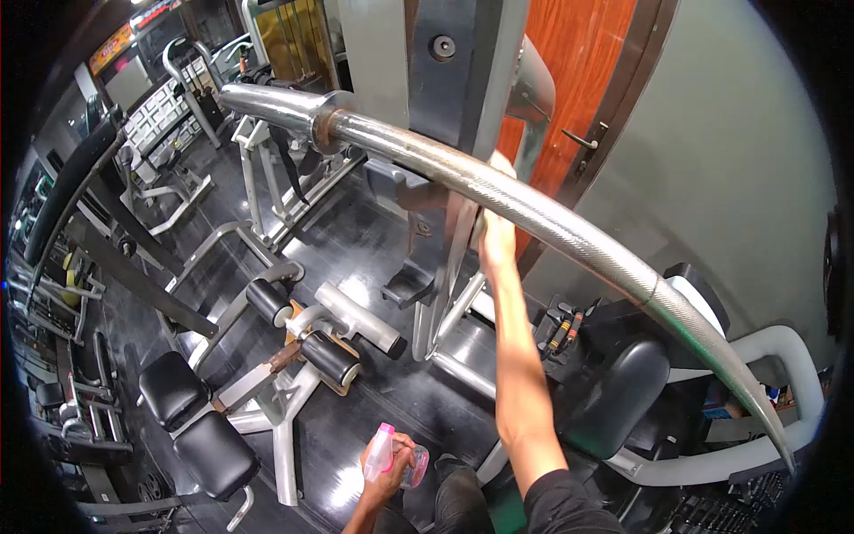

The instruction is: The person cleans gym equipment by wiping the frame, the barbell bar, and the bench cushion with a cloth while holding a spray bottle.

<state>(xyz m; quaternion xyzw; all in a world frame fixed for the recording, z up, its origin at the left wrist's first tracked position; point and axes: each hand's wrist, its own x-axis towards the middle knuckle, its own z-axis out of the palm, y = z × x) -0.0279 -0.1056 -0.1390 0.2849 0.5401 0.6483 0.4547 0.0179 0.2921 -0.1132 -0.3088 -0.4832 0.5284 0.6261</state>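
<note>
As the spray bottle looks light and squeezable, the left hand's grip, closed round its middle, should suit, though the right hand's, partly behind the barbell, I cannot tell.

The steel bar slants across in front of our right grip, blocking a straight way back toward us, while the upright post stands close on its left. Below the bar, right of our forearm, we have a gap down to the black seat pad. Ahead of our left grip, floor leaves room until the padded rollers.
</note>
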